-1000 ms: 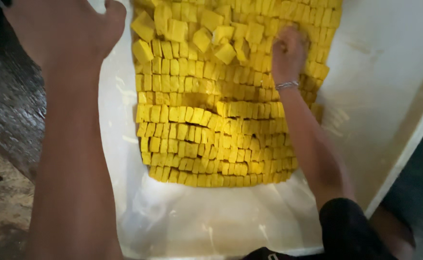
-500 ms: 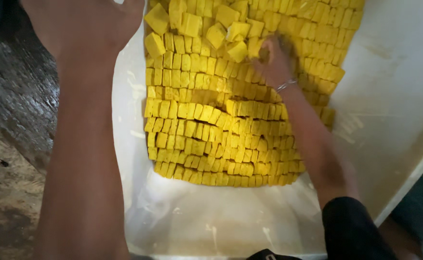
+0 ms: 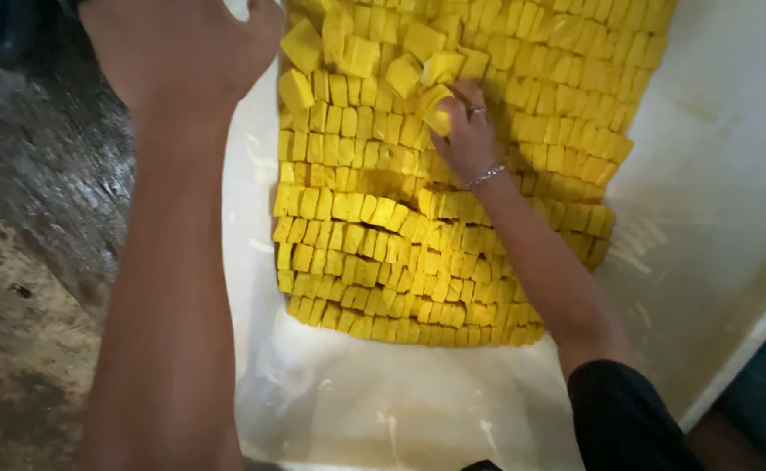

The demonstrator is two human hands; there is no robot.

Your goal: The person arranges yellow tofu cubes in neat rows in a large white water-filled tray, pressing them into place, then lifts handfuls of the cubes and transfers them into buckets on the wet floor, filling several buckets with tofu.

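Observation:
Rows of small yellow cubes lie packed on a white plastic-lined tray. Near the top the rows are broken up, and several loose cubes lie tilted. My right hand, with a ring and a thin bracelet, rests on the cubes, its fingers curled round one loose yellow cube. My left hand is at the tray's left rim, the thumb over the white edge and the fingers hidden behind it. Both forearms reach up the frame.
Left of the tray is a dark, wet, stained surface. The tray's bare white right side slopes to a pale rim at the lower right. Wrinkled plastic covers the tray's near end.
My right hand has slid left across the cubes to the loose ones and closed on one. The view has shifted, so the tray sits further right. My left hand stays at the rim.

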